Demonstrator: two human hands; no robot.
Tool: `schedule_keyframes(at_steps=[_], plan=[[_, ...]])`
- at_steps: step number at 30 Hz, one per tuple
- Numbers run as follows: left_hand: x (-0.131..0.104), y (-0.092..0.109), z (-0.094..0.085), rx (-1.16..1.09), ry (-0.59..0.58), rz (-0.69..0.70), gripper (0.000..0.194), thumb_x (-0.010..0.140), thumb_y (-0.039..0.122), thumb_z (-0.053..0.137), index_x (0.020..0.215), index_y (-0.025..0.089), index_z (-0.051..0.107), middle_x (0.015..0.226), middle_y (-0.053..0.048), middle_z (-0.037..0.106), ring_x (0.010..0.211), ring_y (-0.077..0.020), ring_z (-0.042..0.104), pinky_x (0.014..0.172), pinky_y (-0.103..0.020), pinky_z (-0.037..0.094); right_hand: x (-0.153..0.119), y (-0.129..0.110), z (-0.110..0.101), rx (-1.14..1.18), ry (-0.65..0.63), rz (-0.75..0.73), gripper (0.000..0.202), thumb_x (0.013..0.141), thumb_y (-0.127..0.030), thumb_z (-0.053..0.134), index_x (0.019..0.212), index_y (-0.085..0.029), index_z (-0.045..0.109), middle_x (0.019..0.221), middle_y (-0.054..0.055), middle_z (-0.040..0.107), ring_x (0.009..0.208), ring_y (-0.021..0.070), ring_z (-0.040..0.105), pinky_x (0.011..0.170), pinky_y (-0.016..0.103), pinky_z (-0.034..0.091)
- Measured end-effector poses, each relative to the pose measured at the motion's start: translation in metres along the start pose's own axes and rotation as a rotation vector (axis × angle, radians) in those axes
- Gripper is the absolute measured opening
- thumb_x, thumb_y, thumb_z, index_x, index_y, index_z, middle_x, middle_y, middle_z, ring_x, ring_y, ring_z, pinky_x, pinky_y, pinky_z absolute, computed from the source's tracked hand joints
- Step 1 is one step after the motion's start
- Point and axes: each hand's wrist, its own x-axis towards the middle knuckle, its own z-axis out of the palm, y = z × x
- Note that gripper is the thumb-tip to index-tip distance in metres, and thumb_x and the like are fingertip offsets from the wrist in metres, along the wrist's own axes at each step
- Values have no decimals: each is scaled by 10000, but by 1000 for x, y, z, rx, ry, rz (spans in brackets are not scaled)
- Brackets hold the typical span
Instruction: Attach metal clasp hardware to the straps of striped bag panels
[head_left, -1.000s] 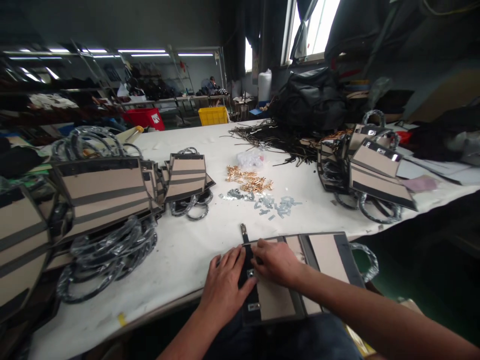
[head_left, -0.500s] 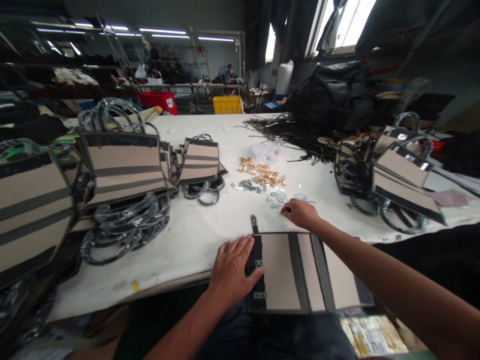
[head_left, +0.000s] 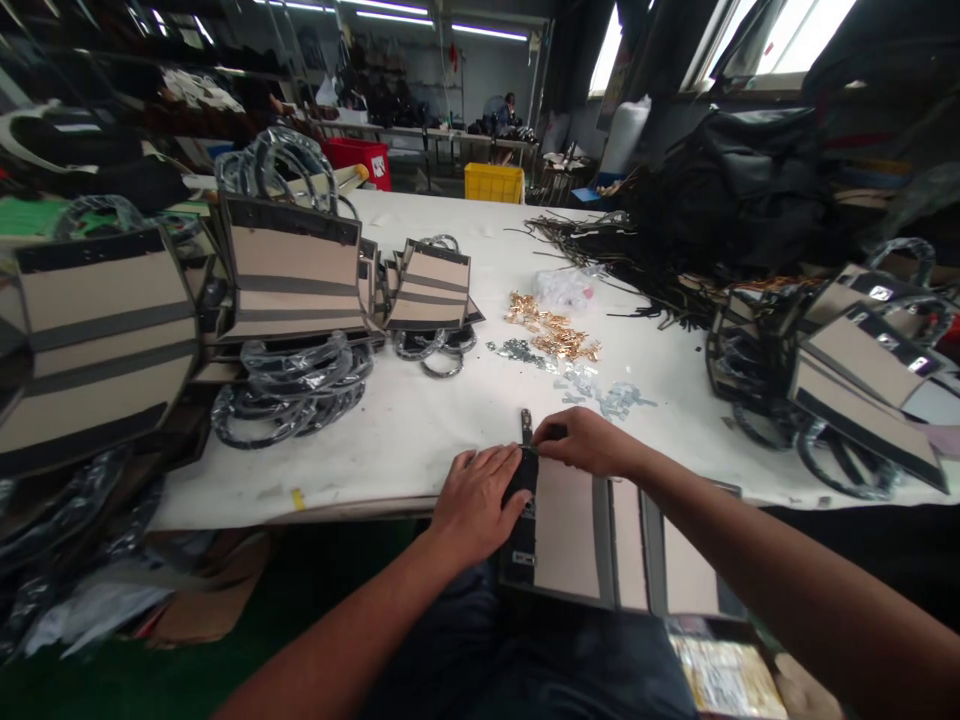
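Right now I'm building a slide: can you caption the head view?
Both hands, left hand and right hand, meet at a flat tan bag's black strap on a white table.

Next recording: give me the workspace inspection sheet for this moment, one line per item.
Surface: white table, stained, scuffed along its near edge.
Job's things: flat beige-and-black bag panel overhanging the near edge; a short strap tab sticks out at its far corner.
Clutter: gold fittings, silver fittings, finished bags left, more bags right, plastic-wrapped handles, black straps.
Grippers: left hand flat on the panel's black edge; right hand at the strap tab, fingers curled; what it pinches is hidden.
Cables: nothing seen.
Surroundings: shelving, yellow crate, red crate, a person seated far back, bright windows.
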Motion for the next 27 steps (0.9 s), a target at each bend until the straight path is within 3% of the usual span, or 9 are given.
schedule_keyframes(at_steps=[4,13,21,27], plan=[[-1,1,1,-16,-4,-10,535,1028,397,544,1536,232,525,1564,-89,580,1428,-289,531,1160,-508,371,10,-7,13,20,-72,72,220,804,-241,638,920,-170,811,674,-14,710,603,138,583,636,249,463],[1,1,0,-52,16,-27,557,1001,393,582,1531,227,532,1556,-87,589,1426,-290,532,1169,-502,360,13,-1,11,-25,-137,87,211,803,-221,646,910,-175,822,686,-5,726,608,143,606,659,254,473],[0,1,1,-63,25,-28,553,992,384,605,1521,233,543,1540,-81,605,1416,-285,536,1158,-498,366,15,-4,23,-261,-39,97,172,798,-241,665,885,-235,813,833,8,780,773,186,678,687,269,441],[15,1,-3,-83,53,-42,405,973,317,670,1378,312,664,1394,-25,707,1245,-269,628,999,-478,443,8,4,34,-307,82,92,109,801,-267,668,854,-233,757,922,30,768,824,199,655,707,283,408]])
